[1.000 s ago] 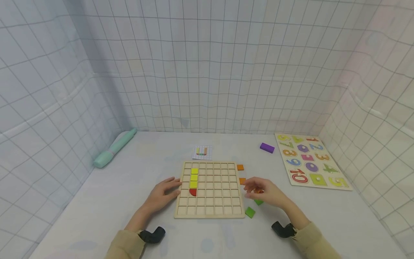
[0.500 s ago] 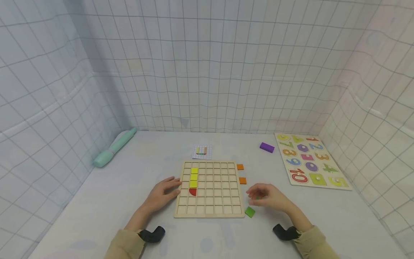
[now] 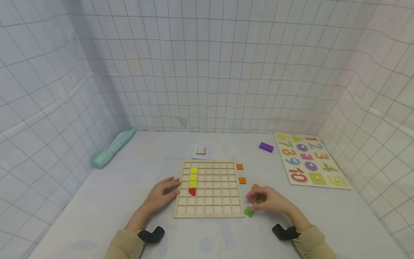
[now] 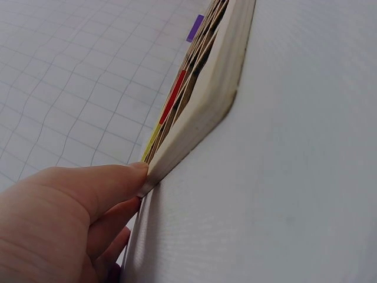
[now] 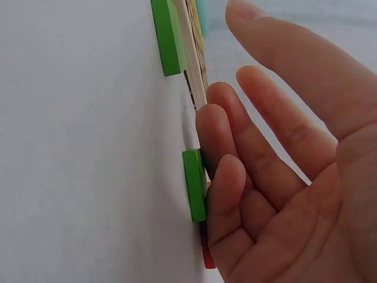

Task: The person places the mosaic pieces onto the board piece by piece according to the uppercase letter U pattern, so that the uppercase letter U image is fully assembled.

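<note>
A wooden grid board [image 3: 209, 209] lies in the middle of the table, with a column of yellow square tiles [image 3: 193, 177] and a red quarter-round tile [image 3: 192, 192] below them. My left hand [image 3: 160, 195] rests at its left edge; the thumb [image 4: 118, 180] touches the side in the left wrist view. To the right of the board, my right hand [image 3: 270, 200] hovers low over loose tiles, its fingers loosely bent and holding nothing visible. Near the thumb lies one green tile [image 3: 249, 212]; another green tile [image 5: 195, 186] is by the fingertips, with a red piece [image 5: 208, 250] partly hidden behind it.
Orange tiles [image 3: 242, 180] lie along the board's right side. Behind the board is a small pattern card [image 3: 202, 152]. A purple block [image 3: 266, 147] and a number puzzle board [image 3: 312, 162] stand at right, a mint-green baton-shaped object [image 3: 114, 148] at far left.
My right hand has moved slightly down and back from the orange tile near the board, uncovering it. It now hovers over the green tiles. The left hand has stayed in place.
</note>
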A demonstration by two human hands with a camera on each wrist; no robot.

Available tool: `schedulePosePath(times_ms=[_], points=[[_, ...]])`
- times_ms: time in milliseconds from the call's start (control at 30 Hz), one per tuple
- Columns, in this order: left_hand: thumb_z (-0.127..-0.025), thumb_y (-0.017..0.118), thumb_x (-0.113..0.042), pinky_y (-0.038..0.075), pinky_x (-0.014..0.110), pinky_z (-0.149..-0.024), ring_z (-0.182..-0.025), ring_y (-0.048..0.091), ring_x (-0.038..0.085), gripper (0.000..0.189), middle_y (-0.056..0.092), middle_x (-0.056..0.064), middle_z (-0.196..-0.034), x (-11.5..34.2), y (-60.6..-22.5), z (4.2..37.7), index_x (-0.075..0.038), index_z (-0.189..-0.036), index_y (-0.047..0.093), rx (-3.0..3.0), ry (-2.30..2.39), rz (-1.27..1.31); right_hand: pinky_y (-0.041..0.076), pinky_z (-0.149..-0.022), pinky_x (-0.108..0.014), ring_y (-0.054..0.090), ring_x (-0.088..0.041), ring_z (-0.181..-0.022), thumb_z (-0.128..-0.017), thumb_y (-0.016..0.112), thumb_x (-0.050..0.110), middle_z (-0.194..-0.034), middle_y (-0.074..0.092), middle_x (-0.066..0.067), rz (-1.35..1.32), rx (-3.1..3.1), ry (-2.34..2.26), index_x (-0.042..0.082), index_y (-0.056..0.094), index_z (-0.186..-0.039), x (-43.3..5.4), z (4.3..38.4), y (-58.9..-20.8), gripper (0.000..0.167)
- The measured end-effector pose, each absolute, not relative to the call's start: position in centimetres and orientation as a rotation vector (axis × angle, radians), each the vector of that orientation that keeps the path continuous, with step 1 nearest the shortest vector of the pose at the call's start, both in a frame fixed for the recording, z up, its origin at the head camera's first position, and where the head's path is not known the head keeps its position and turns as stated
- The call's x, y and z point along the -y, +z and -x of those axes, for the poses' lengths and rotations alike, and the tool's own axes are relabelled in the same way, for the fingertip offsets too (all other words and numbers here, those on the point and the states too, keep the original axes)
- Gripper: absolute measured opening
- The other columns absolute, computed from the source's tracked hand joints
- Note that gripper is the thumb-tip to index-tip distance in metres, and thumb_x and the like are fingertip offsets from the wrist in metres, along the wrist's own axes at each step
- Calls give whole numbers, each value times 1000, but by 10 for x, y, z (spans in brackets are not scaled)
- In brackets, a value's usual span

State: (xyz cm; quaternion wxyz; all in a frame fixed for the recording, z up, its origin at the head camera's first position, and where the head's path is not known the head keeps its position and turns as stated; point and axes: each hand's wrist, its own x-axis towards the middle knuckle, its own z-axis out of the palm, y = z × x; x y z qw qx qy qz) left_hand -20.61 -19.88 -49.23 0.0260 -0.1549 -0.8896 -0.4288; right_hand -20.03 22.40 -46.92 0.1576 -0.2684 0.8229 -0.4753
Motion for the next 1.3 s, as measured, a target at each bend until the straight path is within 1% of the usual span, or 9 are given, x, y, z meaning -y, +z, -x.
schedulePosePath(times_ms=[167, 333, 433, 533, 667, 733, 900, 1133, 1300], points=[[-88, 66, -25, 26, 55, -108, -134, 33, 35, 39, 53, 8, -135, 199, -493, 207, -6, -123, 63, 2751, -1323, 474, 46, -66, -22, 56, -23, -81, -74, 80, 18, -93, 65, -2, 778, -2415, -1269, 12, 68, -104, -221, 197, -467, 33], [-88, 66, -24, 26, 55, -108, -134, 33, 35, 40, 52, 8, -135, 199, -493, 206, -6, -123, 62, 2746, -1342, 474, 43, -63, -21, 53, -29, -78, -73, 80, 12, -88, 63, -9, 815, -2443, -1235, 5, 68, -102, -215, 190, -455, 32], [-88, 66, -24, 26, 55, -108, -134, 33, 36, 39, 52, 9, -135, 199, -492, 206, -5, -123, 62, 2743, -1349, 475, 43, -63, -22, 53, -31, -77, -72, 80, 10, -88, 63, -12, 840, -2440, -1240, 3, 68, -102, -213, 188, -453, 33], [-88, 66, -24, 25, 55, -108, -134, 32, 36, 40, 52, 9, -135, 199, -492, 206, -5, -123, 62, 2743, -1357, 477, 43, -63, -24, 53, -28, -77, -72, 81, 13, -88, 64, -8, 855, -2459, -1215, 7, 69, -103, -216, 192, -461, 34], [-89, 66, -24, 25, 55, -108, -134, 32, 36, 40, 52, 10, -135, 199, -492, 206, -5, -123, 62, 2742, -1364, 481, 43, -64, -22, 54, -20, -78, -71, 82, 21, -89, 64, 1, 851, -2466, -1184, 15, 69, -102, -220, 199, -474, 34], [-88, 66, -24, 25, 55, -108, -134, 32, 36, 40, 53, 10, -135, 199, -492, 206, -5, -123, 62, 2739, -1362, 484, 43, -65, -22, 54, -16, -79, -71, 82, 24, -90, 64, 4, 860, -2450, -1190, 17, 69, -101, -222, 201, -476, 33], [-88, 66, -25, 25, 55, -108, -134, 32, 36, 40, 53, 10, -135, 199, -493, 206, -5, -123, 62, 2734, -1364, 489, 43, -66, -22, 53, -14, -80, -72, 82, 25, -90, 63, 4, 904, -2428, -1187, 18, 70, -99, -222, 200, -475, 31], [-88, 66, -26, 25, 55, -108, -134, 32, 36, 40, 52, 9, -135, 199, -493, 206, -6, -123, 62, 2739, -1353, 488, 43, -70, -22, 51, -12, -82, -68, 84, 31, -90, 60, 6, 861, -2470, -1118, 22, 69, -98, -220, 197, -472, 35], [-88, 66, -25, 26, 55, -108, -133, 33, 36, 40, 53, 9, -135, 200, -494, 207, -5, -123, 62, 2734, -1346, 494, 42, -69, -23, 51, -13, -81, -69, 83, 26, -88, 59, 6, 846, -2472, -1118, 22, 68, -97, -219, 195, -470, 32]])
